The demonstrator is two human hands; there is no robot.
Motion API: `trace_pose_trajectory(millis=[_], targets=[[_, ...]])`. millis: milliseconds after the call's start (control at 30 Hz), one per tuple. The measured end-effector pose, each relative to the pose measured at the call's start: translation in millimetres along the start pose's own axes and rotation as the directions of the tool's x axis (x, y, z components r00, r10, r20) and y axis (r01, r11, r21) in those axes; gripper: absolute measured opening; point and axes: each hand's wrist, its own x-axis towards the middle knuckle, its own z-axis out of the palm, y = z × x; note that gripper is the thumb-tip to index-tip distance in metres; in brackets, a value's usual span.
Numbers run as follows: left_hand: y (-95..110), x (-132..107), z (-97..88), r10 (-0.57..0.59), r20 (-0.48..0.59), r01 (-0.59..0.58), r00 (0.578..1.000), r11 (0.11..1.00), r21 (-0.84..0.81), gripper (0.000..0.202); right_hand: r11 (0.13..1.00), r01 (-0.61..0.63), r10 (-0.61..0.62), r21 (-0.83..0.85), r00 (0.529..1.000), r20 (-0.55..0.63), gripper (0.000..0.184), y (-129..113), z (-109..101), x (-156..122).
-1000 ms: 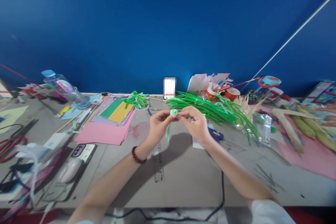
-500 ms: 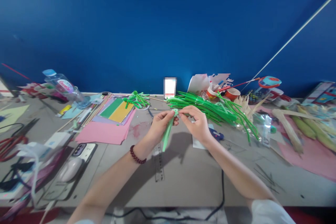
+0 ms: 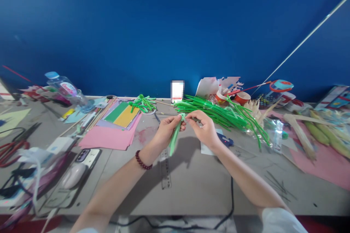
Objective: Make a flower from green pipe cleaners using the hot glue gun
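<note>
My left hand [image 3: 170,130] pinches a light green strip [image 3: 175,138] near its top, above the middle of the table. The strip's long tail slants down from my fingers, and its upper end looks folded or knotted. My right hand [image 3: 203,127] is closed at that upper end, thumb and index fingertips pressed together against its right side. What exactly lies between those fingertips is too small to make out. Behind my hands lies a heap of green pipe cleaners [image 3: 216,111]. A clear ruler [image 3: 165,171] lies on the table below my left hand.
To the left are pink paper [image 3: 108,138], green and yellow sheets [image 3: 123,114], a phone [image 3: 89,158], a mouse [image 3: 74,176] and a plastic bottle [image 3: 65,87]. A blue glue gun [image 3: 226,139] lies behind my right wrist. Corn husks [image 3: 300,134] lie far right. A blue wall [image 3: 175,32] stands behind.
Both hands stay in nearly the same place. The folded upper end of the strip has shifted slightly between the fingertips, and its tail has moved a little.
</note>
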Motion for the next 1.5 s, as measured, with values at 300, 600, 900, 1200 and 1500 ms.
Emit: trace_pose_trajectory(millis=[300, 600, 900, 1200, 1500], targets=[[11, -5, 3.8, -0.037, 0.012, 0.037, 0.999, 0.998, 0.049, 0.029, 0.981, 0.125, -0.127, -0.145, 0.992, -0.006, 0.015, 4, 0, 0], [14, -3, 0.8, -0.037, 0.090, 0.027, 0.995, 0.995, 0.100, 0.027, 0.998, -0.062, 0.062, 0.020, 0.998, 0.008, 0.007, 10, 0, 2], [8, 2, -8.1, 0.042, 0.209, -0.094, 0.977, 0.964, 0.249, 0.035, 0.996, -0.081, 0.072, 0.038, 0.977, 0.200, 0.024, 7, -9, 9], [-1, 6, -10.8, 0.147, 0.205, -0.206, 0.968, 0.929, 0.308, 0.038, 0.999, -0.041, 0.033, 0.029, 0.968, 0.249, 0.027, 12, -10, 9], [5, -1, -3.5, 0.192, 0.201, -0.263, 0.961, 0.860, 0.437, 0.044, 1.000, 0.002, 0.002, -0.021, 0.985, 0.175, 0.020, 9, -10, 10]])
